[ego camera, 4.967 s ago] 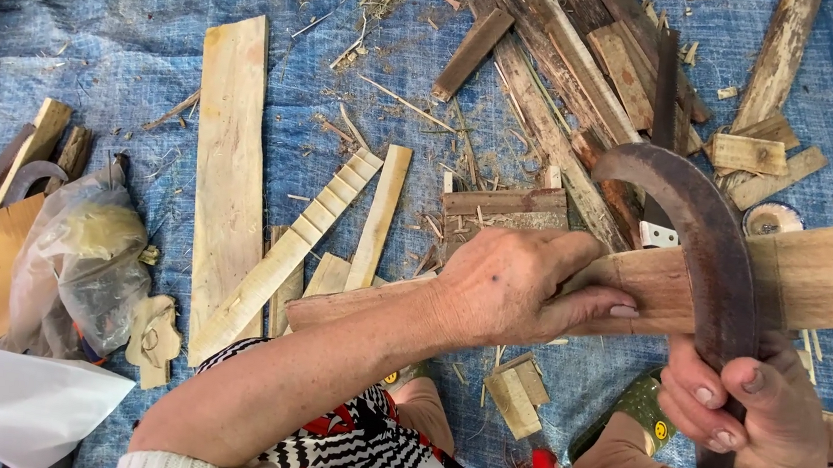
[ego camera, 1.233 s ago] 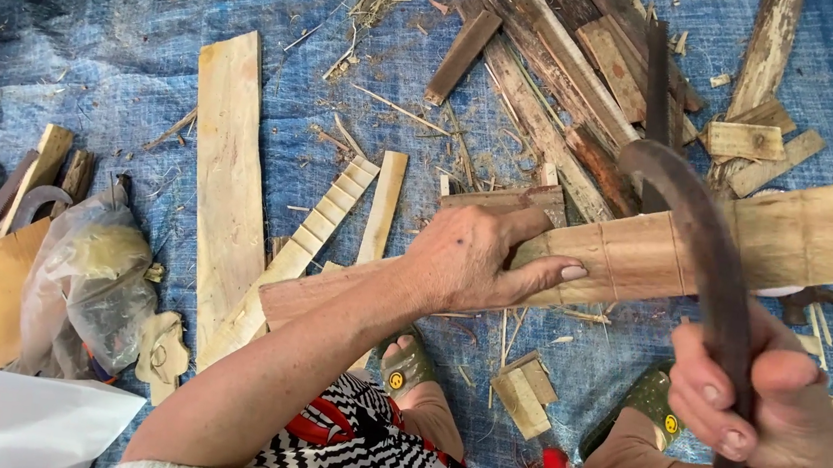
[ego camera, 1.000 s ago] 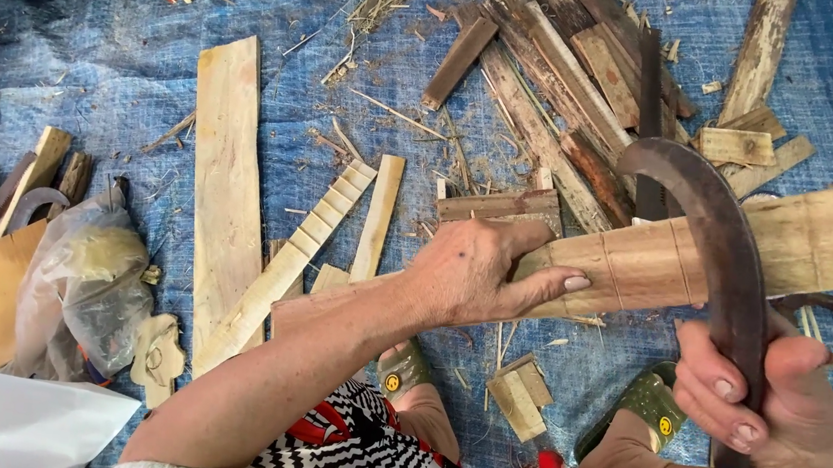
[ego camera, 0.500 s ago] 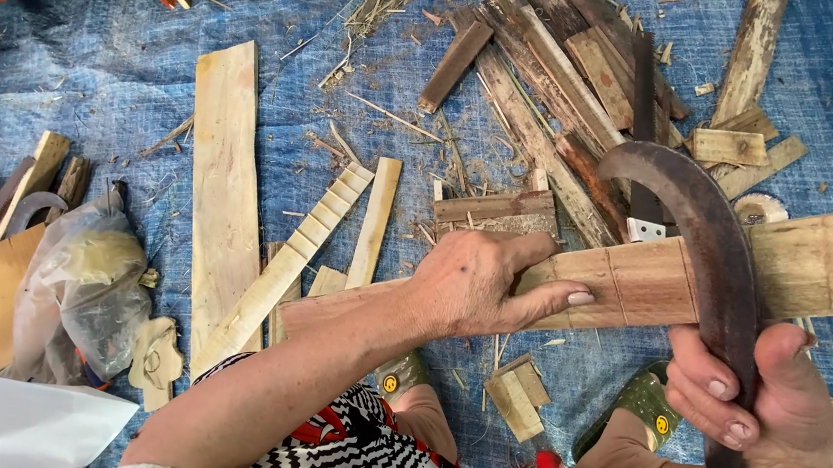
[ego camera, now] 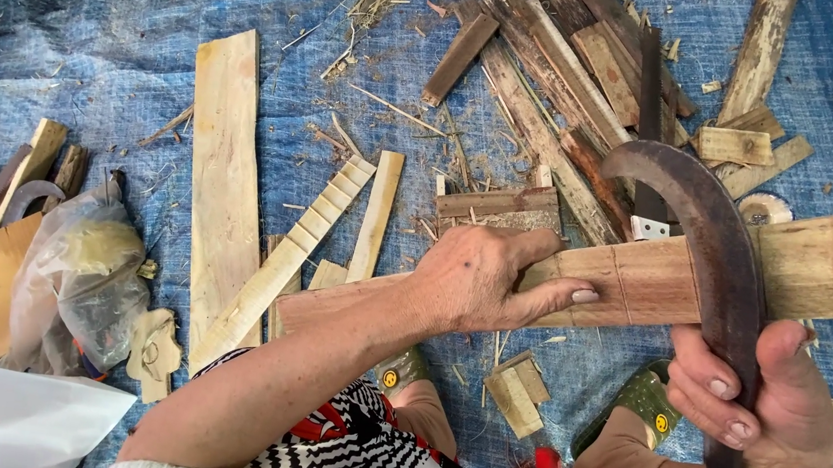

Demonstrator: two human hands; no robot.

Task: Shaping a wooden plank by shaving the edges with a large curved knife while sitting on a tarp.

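My left hand (ego camera: 493,281) presses down on a long pale wooden board (ego camera: 816,264) that runs from lower left to the right edge, with pencil lines across it. My right hand (ego camera: 764,400) grips the handle of a dark curved sickle-like blade (ego camera: 713,235). The blade arches over the board just right of my left fingers, its hooked tip toward the far side. My two feet in green sandals (ego camera: 638,404) rest under the board.
Everything lies on a blue tarp (ego camera: 103,26). A wide plank (ego camera: 226,177), a notched strip (ego camera: 290,248) and small offcuts (ego camera: 513,393) lie at centre left. A heap of dark weathered slats (ego camera: 572,67) is at the top. A plastic bag (ego camera: 81,280) sits at left.
The blade rose a little about a second ago and has come back down across the board. My left hand has kept its hold, shifting slightly with the board.
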